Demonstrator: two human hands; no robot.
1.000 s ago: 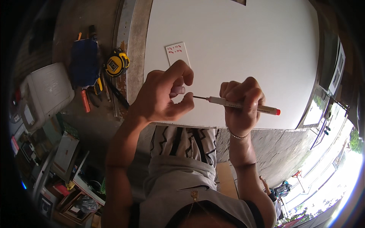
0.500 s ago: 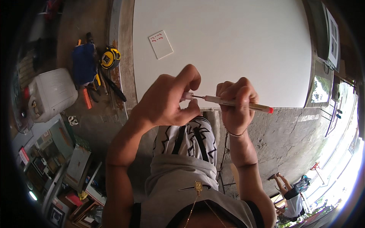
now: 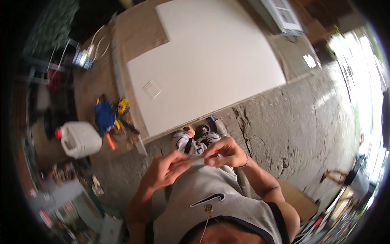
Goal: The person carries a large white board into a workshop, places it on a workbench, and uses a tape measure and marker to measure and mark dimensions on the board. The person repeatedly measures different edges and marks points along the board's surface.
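Close to my torso, both hands meet on a slim whitish pen with a red end, blurred by motion. My left hand is closed, its fingers and thumb pinching the pen's left part. My right hand pinches the other end, and the red tip shows between thumb and fingers. Whether the cap is fully on is too blurred to tell. Beyond my hands a large white sheet with a notched corner lies on the worktable. A small white card with red marks rests on it.
Left on the table are a yellow tape measure, a blue pouch with tools and an orange-handled tool. A white jug with a red cap stands near them. Cracked concrete floor lies right; another person is at far right.
My hands have drawn back from the sheet's edge toward my torso, holding the pen. The bare thin tip seen between them before no longer shows. My view has shifted and turned.
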